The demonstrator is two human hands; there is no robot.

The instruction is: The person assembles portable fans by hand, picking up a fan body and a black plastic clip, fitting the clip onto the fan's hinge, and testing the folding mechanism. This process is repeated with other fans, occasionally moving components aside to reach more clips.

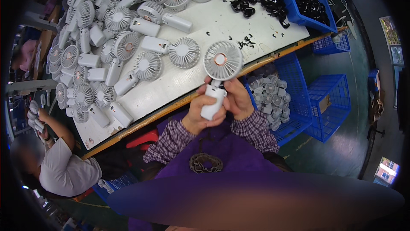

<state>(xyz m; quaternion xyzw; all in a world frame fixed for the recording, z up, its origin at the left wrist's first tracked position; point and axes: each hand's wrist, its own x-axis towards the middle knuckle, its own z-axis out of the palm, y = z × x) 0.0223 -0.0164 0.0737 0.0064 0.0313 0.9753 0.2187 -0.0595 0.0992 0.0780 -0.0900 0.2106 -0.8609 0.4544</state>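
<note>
A white handheld fan point(223, 60) is raised in front of me at the table's near edge, its round grille up and its handle toward me. My left hand point(200, 115) is wrapped round the white handle, thumb across its front. At the neck, just under the grille, my right hand point(238, 99) closes on the fan from the right side. A dark piece shows at the neck between the fingers; its shape is partly hidden. Beyond the grille several small black pieces point(246, 42) lie on the white tabletop point(188, 86).
Many white handheld fans point(118, 19) are piled across the table's left. Black curved parts point(267, 0) lie at the back, beside a blue bin point(322, 22) of more. Blue crates point(329, 115) stand at right, one holding fans. A co-worker point(68, 169) sits at lower left, holding fans.
</note>
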